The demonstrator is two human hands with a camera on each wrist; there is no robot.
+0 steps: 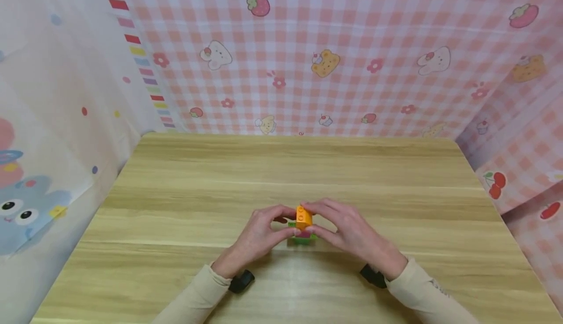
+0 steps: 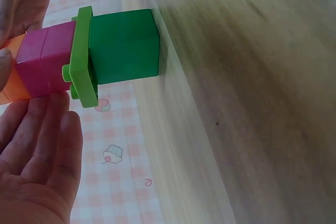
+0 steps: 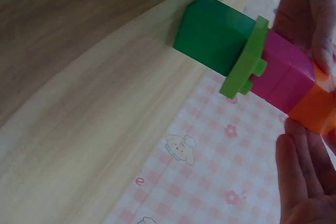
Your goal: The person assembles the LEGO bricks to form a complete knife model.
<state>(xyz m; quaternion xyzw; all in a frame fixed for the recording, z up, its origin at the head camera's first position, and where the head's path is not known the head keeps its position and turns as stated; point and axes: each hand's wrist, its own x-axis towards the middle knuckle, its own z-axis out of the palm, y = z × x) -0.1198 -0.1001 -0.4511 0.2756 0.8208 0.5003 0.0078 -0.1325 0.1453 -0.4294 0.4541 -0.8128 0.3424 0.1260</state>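
Note:
A small tower of toy building bricks stands on the wooden table. Its base is a dark green block (image 2: 125, 45), topped by a light green plate (image 2: 84, 59) with studs. Above that sit magenta bricks (image 3: 282, 72), with an orange brick (image 1: 303, 218) uppermost. My left hand (image 1: 263, 228) holds the orange brick from the left between thumb and fingers. From the other side, my right hand (image 1: 347, 225) pinches the same brick. Fingers of both hands partly cover it in the wrist views.
The wooden table (image 1: 198, 182) stretches out around the tower. Pink checked cloth (image 1: 299, 45) hangs behind its far edge, and a pale patterned cloth (image 1: 57, 94) hangs at the left. Black wrist straps (image 1: 241, 281) show below both sleeves.

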